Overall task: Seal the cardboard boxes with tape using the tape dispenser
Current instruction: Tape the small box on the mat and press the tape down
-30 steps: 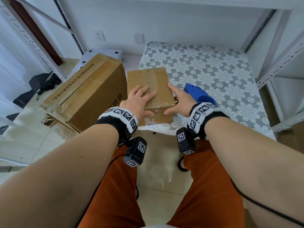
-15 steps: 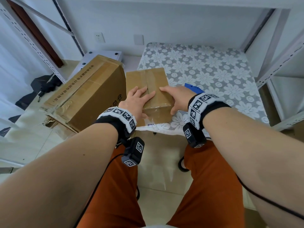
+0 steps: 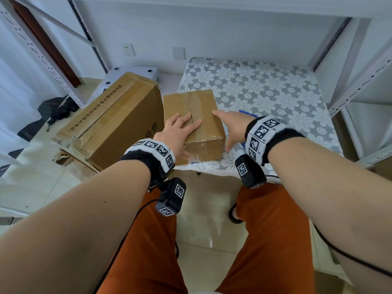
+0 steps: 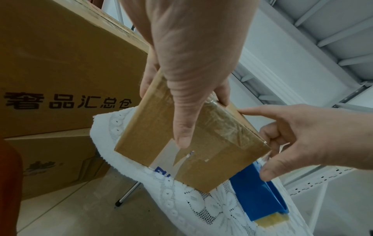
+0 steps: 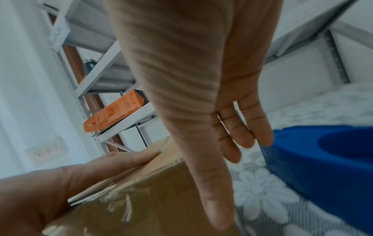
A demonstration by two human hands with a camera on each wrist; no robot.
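A small cardboard box (image 3: pixel 191 107) with brown tape along its top seam sits at the near left corner of the table (image 3: pixel 265 92). My left hand (image 3: pixel 180 132) lies flat on its top, fingers straight. The left thumb (image 4: pixel 181 127) presses the front face, where the tape end is wrinkled. My right hand (image 3: pixel 231 126) is at the box's right side with its fingers extended, the forefinger (image 4: pixel 254 111) touching the top right edge. The blue tape dispenser (image 4: pixel 256 194) lies on the cloth just right of the box, behind my right hand, with nobody holding it.
A large taped cardboard box (image 3: pixel 110 124) stands on the floor against the table's left side. Grey metal shelf frames (image 3: pixel 360 85) flank the table on the right and left. The lace flower cloth covers the table behind the small box.
My right hand has left the box's near right corner and slid forward along its right side to the top edge. It now hides most of the dispenser. The left hand stays on top.
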